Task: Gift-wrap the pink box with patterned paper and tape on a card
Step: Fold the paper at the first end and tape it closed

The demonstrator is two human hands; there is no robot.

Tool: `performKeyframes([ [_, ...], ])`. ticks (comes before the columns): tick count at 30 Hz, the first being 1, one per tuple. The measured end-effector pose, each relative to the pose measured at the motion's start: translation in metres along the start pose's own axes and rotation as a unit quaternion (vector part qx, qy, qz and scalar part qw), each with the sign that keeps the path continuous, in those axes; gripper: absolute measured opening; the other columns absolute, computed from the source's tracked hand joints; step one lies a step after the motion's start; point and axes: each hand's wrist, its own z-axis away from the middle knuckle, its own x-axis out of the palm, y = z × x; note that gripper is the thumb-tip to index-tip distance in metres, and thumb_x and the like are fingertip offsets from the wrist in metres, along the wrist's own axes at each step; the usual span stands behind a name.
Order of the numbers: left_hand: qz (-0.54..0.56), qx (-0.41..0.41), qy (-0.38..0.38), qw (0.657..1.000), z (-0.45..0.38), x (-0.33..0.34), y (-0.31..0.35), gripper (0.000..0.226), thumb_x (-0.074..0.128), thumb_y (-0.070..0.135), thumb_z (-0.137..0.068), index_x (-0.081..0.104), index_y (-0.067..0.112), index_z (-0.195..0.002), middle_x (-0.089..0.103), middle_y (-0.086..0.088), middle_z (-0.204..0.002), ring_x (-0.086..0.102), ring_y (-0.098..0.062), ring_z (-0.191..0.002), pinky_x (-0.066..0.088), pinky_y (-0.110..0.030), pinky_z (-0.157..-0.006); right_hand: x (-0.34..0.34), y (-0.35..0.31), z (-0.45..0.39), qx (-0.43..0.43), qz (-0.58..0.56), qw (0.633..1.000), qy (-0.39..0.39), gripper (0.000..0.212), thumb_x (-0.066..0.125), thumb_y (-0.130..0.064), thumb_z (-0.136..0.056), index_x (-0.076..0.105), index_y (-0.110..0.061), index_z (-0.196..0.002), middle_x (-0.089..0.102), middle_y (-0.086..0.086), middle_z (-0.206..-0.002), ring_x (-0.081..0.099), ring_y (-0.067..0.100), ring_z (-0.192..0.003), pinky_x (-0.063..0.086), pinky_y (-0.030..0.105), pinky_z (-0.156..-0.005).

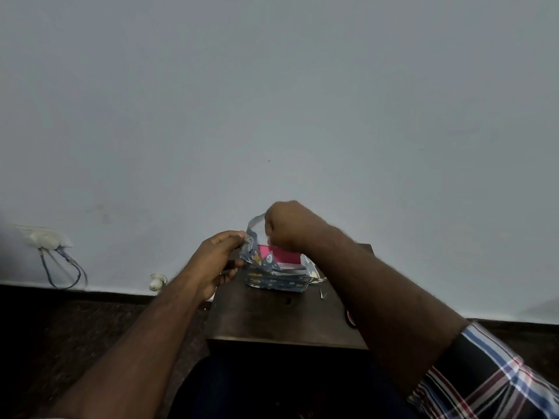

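Note:
The pink box (279, 255) lies at the far end of a small dark wooden table (272, 316), partly covered by blue-grey patterned paper (272, 278) with cartoon animals. Its pink top shows between the loose paper flaps. My left hand (216, 261) pinches the raised left flap of the paper at the box's left end. My right hand (287, 225) is above the box's far side, fingers curled round the upper edge of the same paper flap, which curls up white side out. No card is in view.
A small white paper scrap (323, 294) lies on the table right of the box. A dark round object (351, 319) peeks out under my right forearm. A wall socket with cables (48, 240) is at the left, and a small white object (158, 282) sits near the skirting.

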Motion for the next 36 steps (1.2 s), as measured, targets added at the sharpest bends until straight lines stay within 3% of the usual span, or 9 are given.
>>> performKeyframes([
  [3, -0.004, 0.001, -0.004, 1.000, 0.000, 0.000, 0.001, 0.021, 0.062, 0.035, -0.097, 0.074, 0.025, -0.111, 0.075, 0.005, -0.093, 0.058, -0.013, -0.071, 0.045, -0.024, -0.056, 0.010, 0.012, -0.007, 0.026, -0.035, 0.983, 0.178, 0.041, 0.078, -0.019, -0.079, 0.054, -0.015, -0.112, 0.060, 0.006, -0.106, 0.059, 0.028, -0.097, 0.047, 0.034, -0.068],
  [5, -0.006, 0.001, 0.000, 1.000, 0.001, 0.001, 0.001, 0.021, 0.061, 0.036, -0.098, 0.075, 0.027, -0.109, 0.076, 0.004, -0.097, 0.059, -0.015, -0.076, 0.046, -0.025, -0.059, 0.012, 0.014, -0.011, 0.010, 0.012, 0.987, 0.159, 0.076, 0.087, -0.035, -0.070, 0.045, -0.020, -0.132, 0.058, 0.005, -0.120, 0.056, 0.029, -0.107, 0.048, 0.040, -0.079],
  [7, -0.010, 0.003, 0.003, 1.000, 0.001, 0.002, 0.001, 0.021, 0.058, 0.036, -0.099, 0.076, 0.029, -0.108, 0.076, 0.001, -0.102, 0.060, -0.018, -0.081, 0.047, -0.027, -0.061, 0.013, 0.012, -0.018, -0.003, 0.069, 0.990, 0.120, 0.086, 0.086, -0.042, -0.069, 0.039, -0.023, -0.139, 0.061, 0.003, -0.122, 0.057, 0.030, -0.112, 0.044, 0.044, -0.086],
  [10, -0.015, 0.009, 0.004, 1.000, 0.002, 0.002, 0.000, 0.023, 0.055, 0.037, -0.100, 0.075, 0.030, -0.109, 0.076, 0.001, -0.104, 0.060, -0.018, -0.082, 0.047, -0.026, -0.062, 0.022, 0.008, -0.030, -0.049, 0.164, 0.976, 0.131, 0.072, 0.079, -0.038, -0.075, 0.043, -0.024, -0.135, 0.065, 0.000, -0.113, 0.060, 0.028, -0.108, 0.039, 0.045, -0.085],
  [15, -0.025, 0.020, 0.012, 0.999, 0.001, 0.003, 0.000, 0.025, 0.052, 0.039, -0.102, 0.074, 0.031, -0.112, 0.077, 0.007, -0.099, 0.065, -0.020, -0.088, 0.049, -0.028, -0.066, 0.020, 0.010, -0.035, -0.123, 0.176, 0.968, 0.129, 0.031, 0.058, -0.014, -0.087, 0.053, -0.020, -0.117, 0.065, 0.001, -0.096, 0.064, 0.027, -0.086, 0.033, 0.031, -0.060],
  [23, -0.028, 0.012, 0.011, 0.999, 0.000, 0.005, 0.000, 0.023, 0.057, 0.040, -0.099, 0.075, 0.031, -0.110, 0.076, 0.002, -0.104, 0.064, -0.017, -0.082, 0.047, -0.026, -0.063, 0.016, 0.027, -0.031, -0.078, 0.089, 0.987, 0.113, 0.046, 0.063, -0.015, -0.088, 0.050, -0.025, -0.131, 0.067, 0.004, -0.111, 0.063, 0.027, -0.099, 0.040, 0.032, -0.066],
  [28, -0.026, 0.005, -0.001, 1.000, 0.003, 0.006, 0.003, 0.020, 0.062, 0.035, -0.098, 0.076, 0.025, -0.108, 0.076, 0.001, -0.093, 0.060, -0.016, -0.078, 0.043, -0.026, -0.061, 0.012, 0.044, -0.016, -0.045, -0.138, 0.980, 0.133, 0.052, 0.066, -0.015, -0.082, 0.058, -0.029, -0.131, 0.069, -0.005, -0.112, 0.063, 0.017, -0.101, 0.051, 0.032, -0.082],
  [32, -0.032, -0.009, -0.021, 0.999, 0.003, 0.003, 0.003, 0.020, 0.062, 0.031, -0.098, 0.076, 0.023, -0.109, 0.074, 0.004, -0.089, 0.057, -0.014, -0.073, 0.040, -0.024, -0.060, 0.018, 0.079, 0.012, 0.045, -0.455, 0.870, 0.187, 0.039, 0.066, -0.015, -0.081, 0.066, -0.027, -0.118, 0.075, -0.006, -0.098, 0.069, 0.010, -0.087, 0.052, 0.029, -0.076],
  [36, -0.050, -0.026, -0.045, 0.997, 0.003, 0.000, 0.007, 0.019, 0.062, 0.030, -0.098, 0.076, 0.025, -0.110, 0.073, 0.004, -0.092, 0.056, -0.015, -0.077, 0.041, -0.024, -0.060, 0.047, 0.103, 0.036, 0.096, -0.556, 0.817, 0.119, 0.034, 0.057, -0.007, -0.094, 0.065, -0.022, -0.123, 0.076, -0.006, -0.107, 0.067, 0.008, -0.099, 0.050, 0.025, -0.078],
])
